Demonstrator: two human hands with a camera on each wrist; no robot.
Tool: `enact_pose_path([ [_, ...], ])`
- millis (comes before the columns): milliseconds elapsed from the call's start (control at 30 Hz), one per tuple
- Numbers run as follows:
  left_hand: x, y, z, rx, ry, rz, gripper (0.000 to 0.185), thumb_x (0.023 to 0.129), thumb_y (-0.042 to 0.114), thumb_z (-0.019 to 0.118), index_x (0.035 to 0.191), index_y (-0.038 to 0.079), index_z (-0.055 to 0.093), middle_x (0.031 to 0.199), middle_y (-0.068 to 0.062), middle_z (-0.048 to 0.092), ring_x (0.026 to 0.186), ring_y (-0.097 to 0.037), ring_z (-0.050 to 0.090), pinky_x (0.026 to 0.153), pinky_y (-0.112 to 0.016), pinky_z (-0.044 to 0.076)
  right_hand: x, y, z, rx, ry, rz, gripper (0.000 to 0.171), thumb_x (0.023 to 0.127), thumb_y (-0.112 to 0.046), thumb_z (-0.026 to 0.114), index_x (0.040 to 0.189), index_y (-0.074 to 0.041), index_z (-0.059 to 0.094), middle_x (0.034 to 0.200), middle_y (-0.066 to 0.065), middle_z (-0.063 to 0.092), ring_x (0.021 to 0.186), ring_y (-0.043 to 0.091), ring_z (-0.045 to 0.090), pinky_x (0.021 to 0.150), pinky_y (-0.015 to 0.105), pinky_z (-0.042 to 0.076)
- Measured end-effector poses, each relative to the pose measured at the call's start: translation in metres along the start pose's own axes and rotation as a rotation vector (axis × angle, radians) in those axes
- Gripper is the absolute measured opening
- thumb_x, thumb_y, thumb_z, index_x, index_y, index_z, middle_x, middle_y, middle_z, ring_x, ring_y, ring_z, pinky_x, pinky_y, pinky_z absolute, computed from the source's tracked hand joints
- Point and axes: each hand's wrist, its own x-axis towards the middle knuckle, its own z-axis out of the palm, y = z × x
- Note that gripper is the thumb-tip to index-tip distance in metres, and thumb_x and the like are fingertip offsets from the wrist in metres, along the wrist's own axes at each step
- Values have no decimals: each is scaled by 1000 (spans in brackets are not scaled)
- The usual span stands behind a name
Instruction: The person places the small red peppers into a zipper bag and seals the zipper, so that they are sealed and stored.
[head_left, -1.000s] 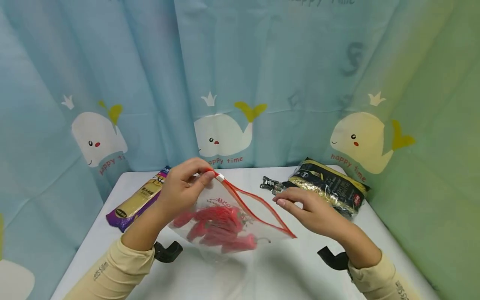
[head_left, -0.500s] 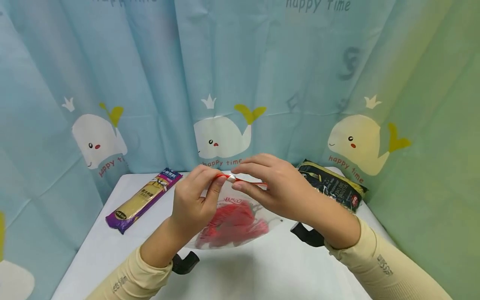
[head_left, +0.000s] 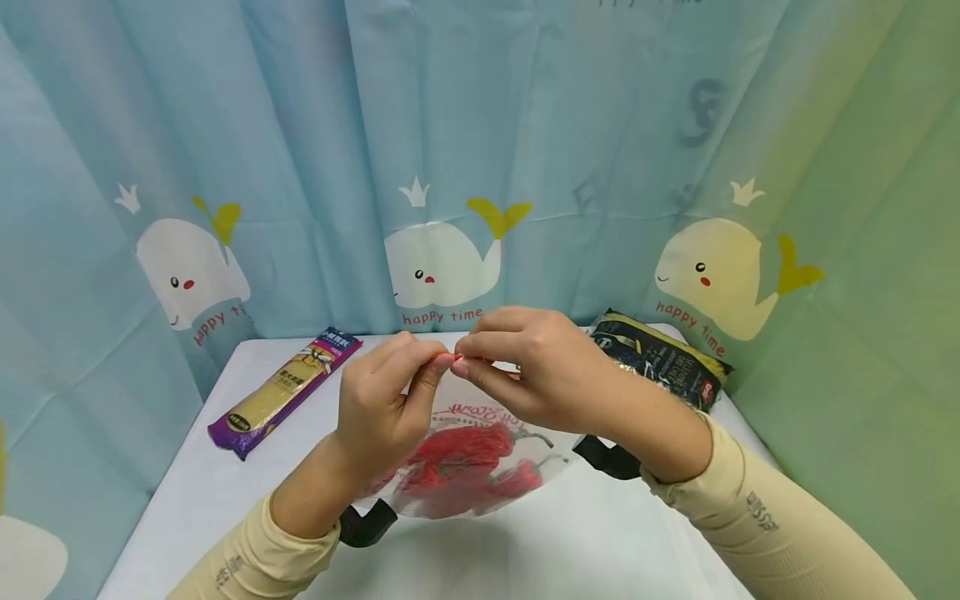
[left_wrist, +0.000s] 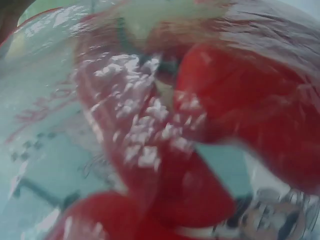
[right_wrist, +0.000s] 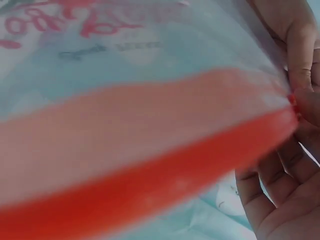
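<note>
A clear zip bag [head_left: 459, 398] with a red zip edge [right_wrist: 165, 175] hangs above the table. Through its side show several red chili peppers [head_left: 465, 454] with green stems; they fill most of the left wrist view, where the peppers [left_wrist: 240, 100] look blurred behind shiny plastic. With thumb and forefinger my left hand [head_left: 386, 396] pinches the bag's top left corner. Right beside it, my right hand [head_left: 551, 367] pinches the zip edge, fingertips almost touching the left ones. The zip's white slider is hidden behind the fingers.
On the white table [head_left: 600, 542], a purple and yellow packet [head_left: 288, 387] lies at the back left. A black and gold packet [head_left: 667, 358] lies at the back right, partly behind my right hand. A blue curtain [head_left: 315, 125] hangs behind.
My right hand has come left from beside the black packet to the zip at the bag's left corner and now pinches it. The bag's mouth, spread before, has narrowed.
</note>
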Motion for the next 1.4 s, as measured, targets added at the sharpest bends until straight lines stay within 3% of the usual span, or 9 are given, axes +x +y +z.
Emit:
enact_pose_path([
  [100,1,1,-3,45,70,-15,26,102,17,59,86,-2,66,67,-4,55,53,-12,44,47,-22,37,-3,0,1,-5,5,-8,3,92,-12,72,90,-9,74,83,-4,64,72,8,56,62,21,47],
  [367,7,-16,-30,97,346,-159,39,99,28,65,76,-4,64,60,-10,56,52,-19,47,54,-21,36,-31,7,-10,-72,-29,70,3,90,-13,74,93,-12,75,87,-6,64,72,6,55,60,24,47],
  [467,8,-22,-38,106,397,-177,44,98,32,65,75,-6,62,60,-13,56,52,-21,47,58,-17,35,-45,10,-17,-93,-17,87,6,94,-17,70,93,-14,75,87,-9,64,71,5,55,60,24,47],
  [733,2,-30,-42,105,481,-202,49,96,34,66,73,-8,59,58,-16,55,50,-24,45,56,-17,31,-79,13,-32,-163,-28,133,36,105,-39,52,89,-16,74,88,-11,62,74,4,54,66,20,44],
  [900,-1,-32,-41,79,509,-229,48,96,32,67,73,-9,58,57,-18,54,52,-23,50,55,-17,31,-97,14,-37,-168,9,144,39,105,-40,50,93,-14,75,89,-9,64,74,6,54,66,20,43],
  [1100,-4,-30,-40,80,475,-234,48,96,33,67,74,-9,58,60,-17,54,53,-20,48,57,-16,33,-111,18,-38,-129,36,138,37,105,-38,50,99,-11,75,85,-9,63,70,5,51,64,16,40],
  [1300,-4,-25,-25,45,405,-163,42,97,31,66,77,-7,62,61,-13,54,53,-20,47,57,-20,38,-118,23,-48,-114,-134,270,6,95,-24,72,98,-20,74,93,-17,63,76,0,55,68,15,43],
  [1400,-4,-22,-19,34,357,-113,38,98,28,66,78,-5,64,62,-11,55,53,-21,49,55,-25,39,-109,22,-53,-89,-196,306,14,88,-19,79,100,-24,74,97,-20,61,77,-3,54,67,15,43],
])
